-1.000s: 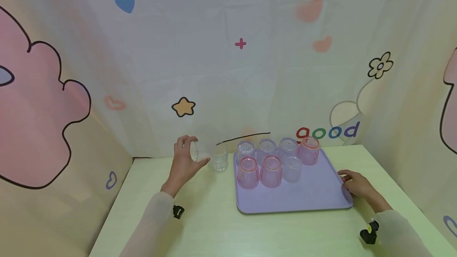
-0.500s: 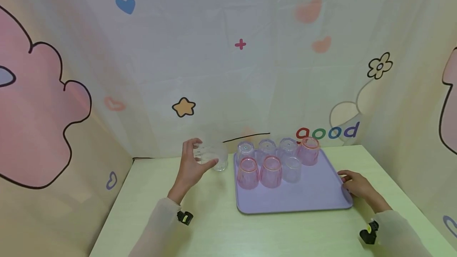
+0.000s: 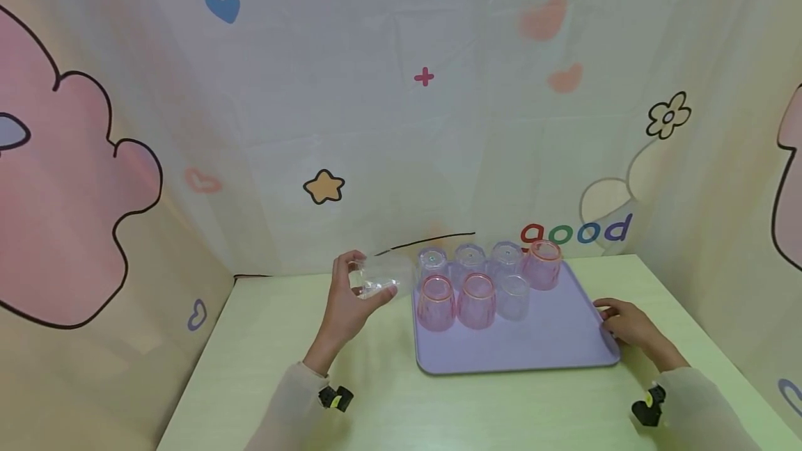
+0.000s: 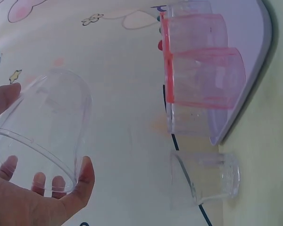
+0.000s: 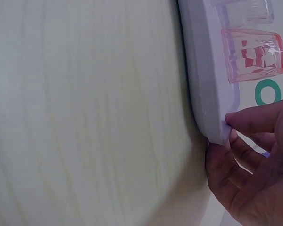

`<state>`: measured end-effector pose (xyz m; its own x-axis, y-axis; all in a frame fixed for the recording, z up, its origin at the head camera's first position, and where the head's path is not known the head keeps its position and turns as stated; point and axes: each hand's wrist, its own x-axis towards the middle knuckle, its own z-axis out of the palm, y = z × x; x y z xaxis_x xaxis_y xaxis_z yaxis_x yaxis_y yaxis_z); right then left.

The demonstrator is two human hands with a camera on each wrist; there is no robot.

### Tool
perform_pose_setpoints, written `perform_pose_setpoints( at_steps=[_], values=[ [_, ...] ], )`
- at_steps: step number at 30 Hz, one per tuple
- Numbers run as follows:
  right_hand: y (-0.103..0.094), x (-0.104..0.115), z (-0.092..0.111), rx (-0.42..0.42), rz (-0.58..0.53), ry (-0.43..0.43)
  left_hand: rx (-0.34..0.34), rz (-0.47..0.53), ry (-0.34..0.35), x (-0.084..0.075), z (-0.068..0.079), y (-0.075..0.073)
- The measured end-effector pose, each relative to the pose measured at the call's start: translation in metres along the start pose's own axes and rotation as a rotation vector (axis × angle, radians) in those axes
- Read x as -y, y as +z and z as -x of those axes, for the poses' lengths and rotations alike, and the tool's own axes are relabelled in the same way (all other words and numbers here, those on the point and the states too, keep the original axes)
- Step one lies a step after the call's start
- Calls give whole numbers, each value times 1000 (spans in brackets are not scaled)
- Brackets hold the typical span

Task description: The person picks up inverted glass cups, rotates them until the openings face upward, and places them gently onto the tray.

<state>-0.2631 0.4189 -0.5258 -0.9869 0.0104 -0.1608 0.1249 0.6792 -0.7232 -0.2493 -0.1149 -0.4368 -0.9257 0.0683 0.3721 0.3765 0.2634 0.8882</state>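
Observation:
My left hand holds a clear plastic-looking cup tilted on its side in the air, just left of the tray. Its thumb and fingers are curled round the rim end. A second clear cup stands on the table beside the tray; in the head view the held cup overlaps it. With my right hand I grip the right edge of a lilac tray, the fingers below the rim in the right wrist view. Pink cups and clear cups stand in two rows on the tray.
The pale table extends in front of the tray and to its left. A patterned curtain hangs right behind the table and at both sides. Each wrist wears a small black device.
My left hand has moved right and slightly down toward the tray, carrying the clear cup in front of the standing one. The right hand and the tray have stayed in place.

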Motion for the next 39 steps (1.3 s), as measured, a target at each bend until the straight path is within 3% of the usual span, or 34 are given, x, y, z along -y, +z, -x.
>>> perform_pose_setpoints(
  at_steps=[10,17,21,34,39],
  values=[
    [4,0,2,-43,11,-27,13,51,-16,1,6,9],
    [3,8,8,-95,140,-125,20,65,-20,2,9,15],
    [3,23,13,-148,194,-203,18,62,-26,1,10,16],
    [19,83,32,-236,137,-370,31,84,20,2,16,16],
    [25,108,43,-311,85,-457,33,101,27,-3,18,17]
  ],
)
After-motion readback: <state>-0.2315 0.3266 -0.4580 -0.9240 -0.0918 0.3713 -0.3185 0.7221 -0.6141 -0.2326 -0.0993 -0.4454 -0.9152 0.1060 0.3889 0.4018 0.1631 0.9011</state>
